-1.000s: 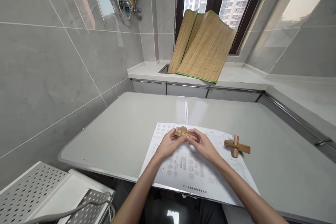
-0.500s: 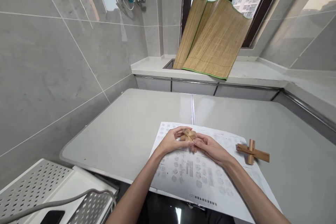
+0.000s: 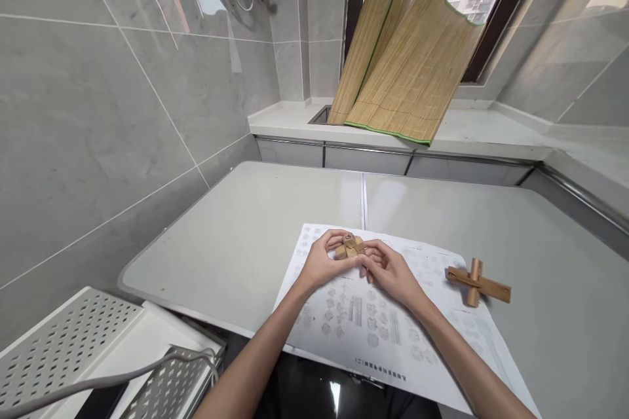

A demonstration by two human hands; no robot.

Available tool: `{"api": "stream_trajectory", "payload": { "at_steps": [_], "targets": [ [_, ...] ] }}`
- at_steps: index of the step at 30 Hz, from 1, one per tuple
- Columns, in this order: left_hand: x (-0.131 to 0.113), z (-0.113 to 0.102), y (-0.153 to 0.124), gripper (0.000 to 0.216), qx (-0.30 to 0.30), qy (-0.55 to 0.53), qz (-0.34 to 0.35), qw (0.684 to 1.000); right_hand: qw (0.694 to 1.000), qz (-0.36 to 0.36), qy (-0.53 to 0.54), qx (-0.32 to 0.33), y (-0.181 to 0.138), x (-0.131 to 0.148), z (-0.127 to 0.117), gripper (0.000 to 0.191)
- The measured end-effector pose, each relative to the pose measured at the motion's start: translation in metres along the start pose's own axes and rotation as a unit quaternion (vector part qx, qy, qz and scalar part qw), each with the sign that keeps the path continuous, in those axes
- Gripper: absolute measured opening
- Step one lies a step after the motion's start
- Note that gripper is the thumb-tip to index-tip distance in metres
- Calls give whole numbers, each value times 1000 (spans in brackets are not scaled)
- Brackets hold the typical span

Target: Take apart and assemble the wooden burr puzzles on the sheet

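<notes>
Between my two hands is a small wooden interlocking puzzle (image 3: 350, 248), its light blocks crossing one another and a dark mark on the top block. My left hand (image 3: 322, 262) curls round its left side, thumb along the near edge and fingers behind. My right hand (image 3: 388, 268) grips it from the right, with the fingers bent underneath and partly hidden. Both hands are just above a printed instruction sheet (image 3: 339, 347) with rows of small puzzle drawings. To the right, a cross-shaped wooden puzzle (image 3: 476, 283) lies across the sheet's edge.
The sheet lies on a pale folding table (image 3: 206, 242) with a centre seam. A white perforated rack (image 3: 73, 334) with a grey cable (image 3: 98, 381) stands at the lower left. Beyond the table, a bamboo mat (image 3: 413, 65) leans on the white counter (image 3: 289, 119) by the window.
The puzzle has been turned a little in my hands, and more of its crossing blocks now show. Both hands still hold it over the sheet. The view has shifted slightly.
</notes>
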State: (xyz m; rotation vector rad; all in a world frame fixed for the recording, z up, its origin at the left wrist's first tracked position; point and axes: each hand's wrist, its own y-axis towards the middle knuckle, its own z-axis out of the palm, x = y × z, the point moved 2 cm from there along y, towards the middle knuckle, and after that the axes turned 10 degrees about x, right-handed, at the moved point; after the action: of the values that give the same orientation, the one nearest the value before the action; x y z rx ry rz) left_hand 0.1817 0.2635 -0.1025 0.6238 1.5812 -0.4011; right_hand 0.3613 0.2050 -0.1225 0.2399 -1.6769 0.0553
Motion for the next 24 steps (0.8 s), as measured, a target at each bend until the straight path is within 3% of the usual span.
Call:
{"api": "stream_trajectory", "payload": {
  "at_steps": [7,13,20,24],
  "targets": [
    [0,1,0,62,1,8,-14,1000,999,-12,13,31,-2,4,2,45],
    [-2,3,-4,57,27,56,-21,998,999,-8,40,16,-3,5,-1,41],
    [-1,5,-4,60,-12,134,6,991,999,-5,16,-27,-1,3,-5,47],
    [4,1,-4,55,-73,247,22,966,998,-5,10,-54,-1,1,-9,49]
  ]
}}
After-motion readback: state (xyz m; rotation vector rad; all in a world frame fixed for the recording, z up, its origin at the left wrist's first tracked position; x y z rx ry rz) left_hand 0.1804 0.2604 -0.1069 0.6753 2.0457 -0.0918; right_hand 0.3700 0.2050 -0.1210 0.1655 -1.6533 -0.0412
